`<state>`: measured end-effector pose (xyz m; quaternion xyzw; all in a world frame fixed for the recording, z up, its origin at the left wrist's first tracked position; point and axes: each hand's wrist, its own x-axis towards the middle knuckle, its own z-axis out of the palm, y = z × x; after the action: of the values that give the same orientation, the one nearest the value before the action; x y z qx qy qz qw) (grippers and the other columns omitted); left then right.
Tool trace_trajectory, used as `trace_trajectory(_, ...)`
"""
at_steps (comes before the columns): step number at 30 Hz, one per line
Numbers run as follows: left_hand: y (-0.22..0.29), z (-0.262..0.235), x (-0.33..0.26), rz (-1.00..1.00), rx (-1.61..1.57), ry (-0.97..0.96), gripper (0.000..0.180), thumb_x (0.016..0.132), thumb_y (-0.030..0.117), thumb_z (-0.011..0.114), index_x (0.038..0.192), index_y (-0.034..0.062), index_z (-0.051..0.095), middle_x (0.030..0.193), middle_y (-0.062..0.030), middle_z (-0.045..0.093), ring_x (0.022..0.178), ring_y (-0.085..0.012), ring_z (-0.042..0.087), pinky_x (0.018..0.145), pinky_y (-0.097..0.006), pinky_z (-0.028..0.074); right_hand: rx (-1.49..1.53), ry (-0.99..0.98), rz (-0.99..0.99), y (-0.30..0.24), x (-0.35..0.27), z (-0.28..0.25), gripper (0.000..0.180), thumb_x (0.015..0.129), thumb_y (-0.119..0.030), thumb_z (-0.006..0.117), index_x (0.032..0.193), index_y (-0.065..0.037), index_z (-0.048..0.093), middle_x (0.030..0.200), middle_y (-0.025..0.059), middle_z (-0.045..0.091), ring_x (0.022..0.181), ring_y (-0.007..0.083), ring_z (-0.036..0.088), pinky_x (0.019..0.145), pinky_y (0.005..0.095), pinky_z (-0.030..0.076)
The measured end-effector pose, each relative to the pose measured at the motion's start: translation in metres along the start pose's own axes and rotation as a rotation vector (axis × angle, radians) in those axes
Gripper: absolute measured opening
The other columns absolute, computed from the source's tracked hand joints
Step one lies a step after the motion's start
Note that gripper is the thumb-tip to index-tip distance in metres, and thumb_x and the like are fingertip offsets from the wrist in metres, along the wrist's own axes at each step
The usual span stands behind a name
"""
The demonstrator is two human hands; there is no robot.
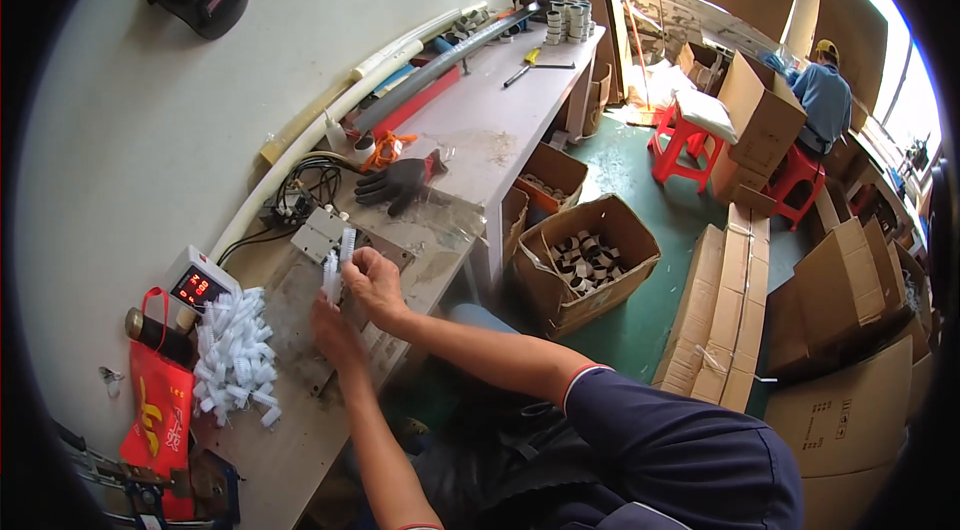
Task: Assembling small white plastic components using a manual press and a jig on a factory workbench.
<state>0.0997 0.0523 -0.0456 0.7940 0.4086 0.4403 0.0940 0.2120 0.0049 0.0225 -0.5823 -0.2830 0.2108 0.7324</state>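
My left hand (338, 333) is closed, slightly smeared, with its fingertips around a white ridged plastic strip (331, 275). Just beside it, my right hand (374, 286) pinches at a second strip (347, 243), which stands up past the fingertips. Both hands are close together over the bench, in front of a grey metal block (322, 234). To their left lies a heap of similar whitish ridged plastic pieces (235, 355). The fingers partly cover the strips, so their lower ends are hidden.
Behind the heap stands a digital display box (200, 282). A black glove (395, 185) and a long grey pipe (430, 70) lie farther along the bench. Right of the bench, a carton (590, 305) holds short tubes. Another person (822, 100) sits at the far right.
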Motion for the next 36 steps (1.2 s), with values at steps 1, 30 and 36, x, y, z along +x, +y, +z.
trace_trajectory(1, 0.004, -0.003, 0.001, 0.056, 0.02, 0.099, 0.031, 0.099, 0.005, 0.054, 0.129, -0.0024, 0.059, 0.107, -0.0214, 0.067, 0.1, -0.039, 0.066, 0.086, -0.046, 0.052, 0.062, -0.001, -0.014, -0.001, 0.008, -0.005, 0.022, 0.092, -0.02, 0.066, 0.094, 0.002, 0.066, 0.074, 0.0102, 0.067, 0.068, 0.0157, 0.063, 0.066, 0.0348, 0.052)
trace_trajectory(30, 0.017, -0.03, 0.007, -0.476, -0.336, 0.29, 0.014, 0.105, 0.004, 0.045, 0.118, -0.0008, 0.049, 0.098, -0.0139, 0.067, 0.076, -0.0248, 0.066, 0.067, -0.04, 0.052, -0.842, -0.362, -0.101, 0.018, 0.032, -0.036, 0.02, 0.073, -0.021, 0.07, 0.074, -0.001, 0.073, 0.066, 0.0164, 0.069, 0.064, 0.0274, 0.069, 0.066, 0.0403, 0.054)
trace_trajectory(36, 0.013, -0.027, 0.006, -0.423, -0.287, 0.353, 0.013, 0.109, 0.011, 0.044, 0.112, 0.0021, 0.052, 0.098, -0.0083, 0.071, 0.08, -0.0195, 0.067, 0.069, -0.036, 0.053, -0.853, -0.423, 0.093, 0.013, 0.033, -0.03, 0.024, 0.072, -0.026, 0.072, 0.083, -0.006, 0.077, 0.082, 0.0184, 0.074, 0.082, 0.0352, 0.072, 0.079, 0.0439, 0.056)
